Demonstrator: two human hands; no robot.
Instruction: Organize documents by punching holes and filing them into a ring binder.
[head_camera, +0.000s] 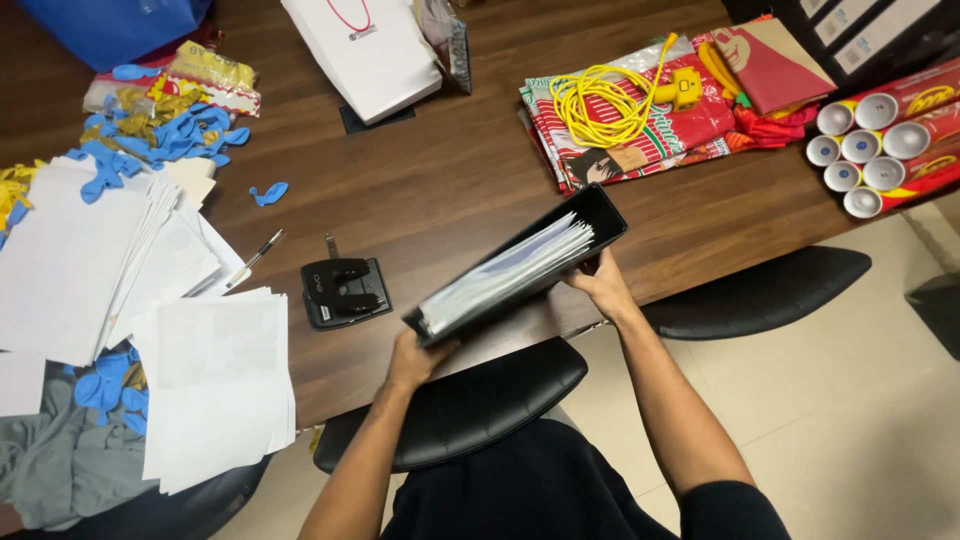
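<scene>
I hold a black ring binder (515, 268) full of white sheets above the near edge of the brown table (440, 180). It is tilted, with its paper edges facing up. My left hand (415, 358) grips its lower left end. My right hand (603, 284) grips its upper right end from below. A black hole punch (345, 291) sits on the table just left of the binder, next to a pen (254, 258).
Stacks of white paper (150, 300) and blue balloons (165, 135) cover the left side. A white paper bag (368, 50) lies at the back. Yellow cord (605, 100) on red cloth and rolled tubes (870, 150) lie right. Black chairs (470, 400) stand below the table edge.
</scene>
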